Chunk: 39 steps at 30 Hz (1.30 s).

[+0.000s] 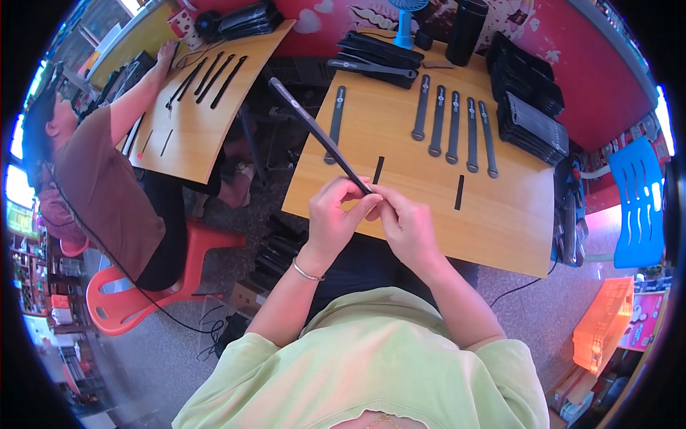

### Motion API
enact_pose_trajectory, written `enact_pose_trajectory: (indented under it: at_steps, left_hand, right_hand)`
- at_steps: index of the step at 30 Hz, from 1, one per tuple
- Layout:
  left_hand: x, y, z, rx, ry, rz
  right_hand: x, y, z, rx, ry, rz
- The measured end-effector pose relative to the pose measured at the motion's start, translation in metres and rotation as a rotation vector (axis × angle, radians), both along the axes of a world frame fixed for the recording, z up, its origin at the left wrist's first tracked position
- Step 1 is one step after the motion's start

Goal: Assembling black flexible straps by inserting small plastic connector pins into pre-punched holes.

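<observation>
A long black strap [314, 129] slants up and to the left from my hands, its far end hanging over the table's left edge. My left hand [333, 216] pinches it close to its lower end. Beside it, touching, my right hand [407, 227] has thumb and fingers closed on the same end. The fingers hide the tip of the strap. Beyond my hands, on the wooden table [421, 186], several similar straps [454, 129] lie side by side, each with a rounded buckle-like end toward me. One more strap [337, 121] lies apart at the left.
Black strap bundles [375, 58] and stacked packs [530, 129] sit along the table's back and right. A blue fan [404, 28] and black bottle [467, 32] stand behind. Dark slots [459, 191] mark the tabletop. At left, a person [107, 193] sits on a red chair [118, 300] by another table.
</observation>
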<state>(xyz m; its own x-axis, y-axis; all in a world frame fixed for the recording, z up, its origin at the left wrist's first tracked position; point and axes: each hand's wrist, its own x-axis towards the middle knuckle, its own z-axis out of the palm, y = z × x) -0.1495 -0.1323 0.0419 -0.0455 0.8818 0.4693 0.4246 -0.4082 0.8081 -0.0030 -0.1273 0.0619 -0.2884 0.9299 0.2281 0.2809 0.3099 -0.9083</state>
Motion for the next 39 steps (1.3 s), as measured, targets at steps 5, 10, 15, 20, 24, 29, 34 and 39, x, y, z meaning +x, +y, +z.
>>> enact_pose_trajectory:
  at_steps: [5, 10, 15, 20, 24, 29, 34, 39]
  left_hand:
    - [0.001, 0.0, 0.007, -0.071, 0.033, -0.03]
    - [0.009, 0.005, 0.016, -0.053, 0.016, -0.041]
    - [0.008, 0.005, 0.02, -0.068, -0.022, -0.086]
    - [0.001, -0.011, 0.027, -0.144, -0.04, -0.148]
    - [-0.007, -0.04, 0.036, -0.273, 0.075, -0.414]
    - [-0.013, -0.043, 0.021, -0.582, -0.162, -0.41]
    - [0.003, -0.028, 0.011, -0.605, -0.648, -0.435]
    - [-0.002, -0.026, 0.009, -0.623, -1.058, -0.395]
  right_hand:
    - [0.004, 0.002, 0.005, -0.09, -0.018, 0.012]
    - [0.005, 0.01, 0.002, 0.081, -0.069, -0.032]
    - [0.01, 0.02, 0.002, 0.283, -0.123, -0.052]
    - [0.018, 0.029, 0.007, 0.494, -0.286, -0.074]
    - [0.041, 0.058, 0.03, 0.669, -0.285, -0.252]
    - [0.037, 0.042, 0.062, 0.671, -0.359, -0.107]
    - [0.031, 0.014, 0.065, 0.757, -0.445, -0.015]
    - [0.03, 0.0, 0.06, 0.716, -0.558, 0.082]
